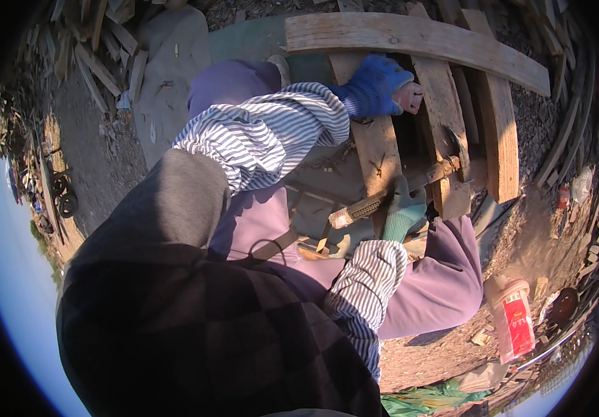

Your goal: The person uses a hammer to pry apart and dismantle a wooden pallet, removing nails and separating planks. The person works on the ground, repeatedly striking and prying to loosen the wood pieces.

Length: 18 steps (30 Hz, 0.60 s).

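My right hand (404, 211), in a green glove, grips the handle of a hammer (364, 207). The hammer's dark metal head lies over the near end of a wooden plank (437, 99). Farther up, my left hand (377, 86) wears a blue glove and sits with curled fingers between that plank and another wooden plank (375, 151). Something pinkish shows at its fingertips; whether this is bare skin or a held thing is unclear. A long board (382, 31) crosses the planks at their far end, and a thicker timber (500, 140) runs along the right.
Scrap wood (104, 62) lies heaped at upper left, with more long strips (573, 114) at right. A red-and-white plastic packet (515, 318) and green plastic sheeting (435, 399) lie on the littered ground at lower right. My bent knee (450, 281) is close to the planks' near ends.
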Tool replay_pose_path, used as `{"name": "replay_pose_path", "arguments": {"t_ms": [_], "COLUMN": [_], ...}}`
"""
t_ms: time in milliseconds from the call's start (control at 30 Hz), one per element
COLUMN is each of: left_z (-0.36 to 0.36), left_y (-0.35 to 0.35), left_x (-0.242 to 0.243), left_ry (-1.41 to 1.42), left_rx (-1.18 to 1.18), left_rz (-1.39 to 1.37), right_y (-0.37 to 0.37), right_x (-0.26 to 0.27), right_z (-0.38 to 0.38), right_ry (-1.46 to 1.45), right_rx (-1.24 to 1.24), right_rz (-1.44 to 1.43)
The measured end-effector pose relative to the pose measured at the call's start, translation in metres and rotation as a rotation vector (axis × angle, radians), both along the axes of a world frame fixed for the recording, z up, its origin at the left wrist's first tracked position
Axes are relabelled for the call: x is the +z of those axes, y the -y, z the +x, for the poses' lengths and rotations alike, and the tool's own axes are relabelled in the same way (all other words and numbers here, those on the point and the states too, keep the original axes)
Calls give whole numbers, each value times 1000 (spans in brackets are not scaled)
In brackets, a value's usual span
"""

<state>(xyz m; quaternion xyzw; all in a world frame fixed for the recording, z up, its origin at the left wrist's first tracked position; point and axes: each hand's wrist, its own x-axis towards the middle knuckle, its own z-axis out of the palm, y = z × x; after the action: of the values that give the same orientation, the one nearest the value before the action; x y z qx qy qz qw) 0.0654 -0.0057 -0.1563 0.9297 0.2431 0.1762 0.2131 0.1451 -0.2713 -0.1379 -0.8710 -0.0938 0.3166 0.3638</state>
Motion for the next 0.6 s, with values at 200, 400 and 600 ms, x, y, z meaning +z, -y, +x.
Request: {"name": "replay_pose_path", "arguments": {"t_ms": [200, 400, 600], "left_z": [6, 3, 8], "left_y": [0, 2, 2], "left_x": [10, -2, 10], "left_ry": [-5, 66, -88], "left_rx": [-25, -30, -48], "left_rz": [-90, -33, -67], "right_y": [-9, -28, -29], "right_x": [96, 155, 101], "right_z": [8, -19, -15], "right_ry": [-16, -378, -362], "right_rx": [-142, -141, -88], "right_rz": [85, 667, 301]}}
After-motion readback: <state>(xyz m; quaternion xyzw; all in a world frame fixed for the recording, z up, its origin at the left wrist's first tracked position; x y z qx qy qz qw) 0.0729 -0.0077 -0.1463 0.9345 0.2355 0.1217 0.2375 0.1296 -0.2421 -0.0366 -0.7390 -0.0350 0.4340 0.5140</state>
